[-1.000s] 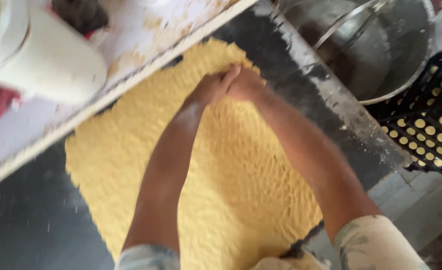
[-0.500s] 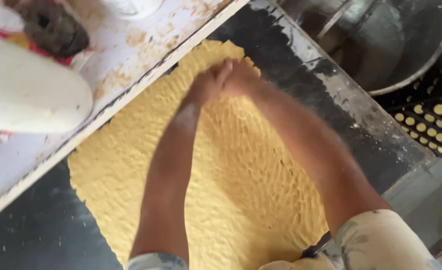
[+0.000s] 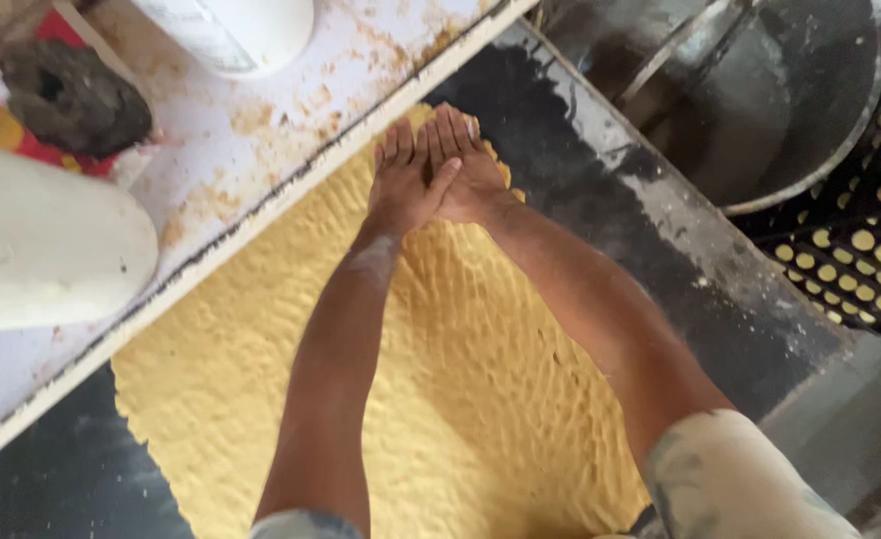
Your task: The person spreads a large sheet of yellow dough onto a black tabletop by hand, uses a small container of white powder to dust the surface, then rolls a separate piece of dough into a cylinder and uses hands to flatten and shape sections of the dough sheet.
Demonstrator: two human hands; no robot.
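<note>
A wide, flat sheet of yellow dough [image 3: 431, 379] lies spread on a dark work surface [image 3: 600, 190], its top dimpled all over. My left hand [image 3: 404, 180] and my right hand [image 3: 465, 165] rest side by side, palms down with fingers stretched out, on the sheet's far end. The thumb of my left hand overlaps the right one. Neither hand holds anything. Both forearms reach over the dough from the near edge.
A stained white ledge [image 3: 261, 120] borders the dough on the left, with white rounded containers [image 3: 41, 250] and a dark lump [image 3: 76, 95] on it. A large metal pot [image 3: 780, 100] and a black perforated mat [image 3: 860, 250] lie to the right.
My hands have slid forward to the dough's far edge and flattened, fingers now extended. The view has shifted, so the white container sits lower left.
</note>
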